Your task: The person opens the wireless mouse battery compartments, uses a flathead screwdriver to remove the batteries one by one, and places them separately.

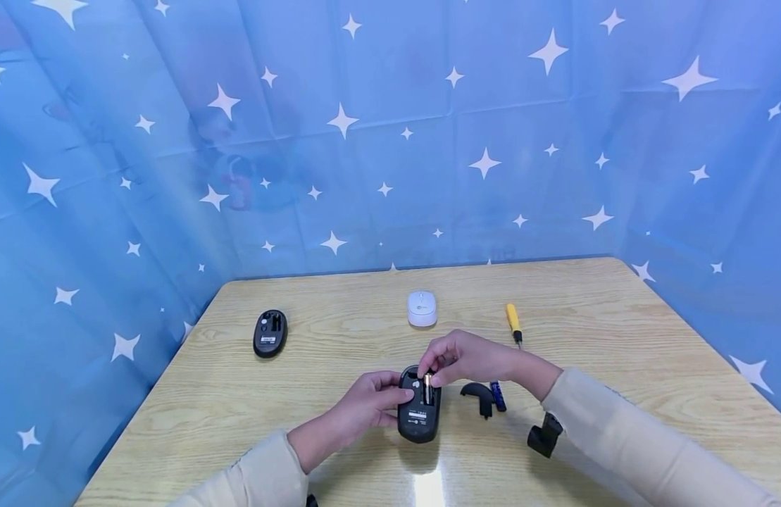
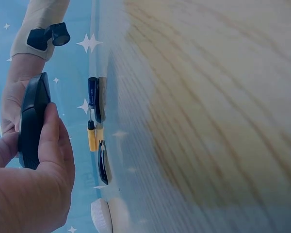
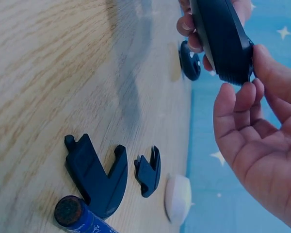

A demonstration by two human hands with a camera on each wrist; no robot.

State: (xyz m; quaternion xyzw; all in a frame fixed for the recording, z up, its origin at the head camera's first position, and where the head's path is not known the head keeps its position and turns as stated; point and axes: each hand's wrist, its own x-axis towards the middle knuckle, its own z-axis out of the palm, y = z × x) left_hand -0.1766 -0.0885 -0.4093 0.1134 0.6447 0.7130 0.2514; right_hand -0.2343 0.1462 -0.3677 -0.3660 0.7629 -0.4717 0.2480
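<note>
My left hand (image 1: 365,408) grips the black mouse (image 1: 419,412), belly up, just in front of the white mouse (image 1: 422,308). My right hand (image 1: 466,357) pinches a battery (image 1: 427,389) half into the open bay. Cover (image 1: 479,396) is off, lying right of the mouse; seating and closing remain. Battery's long axis runs along the mouse, toward the white mouse.

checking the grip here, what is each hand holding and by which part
The left hand grips the upturned black mouse by its sides. The right hand pinches the top end of a battery standing in the mouse's open compartment.
</note>
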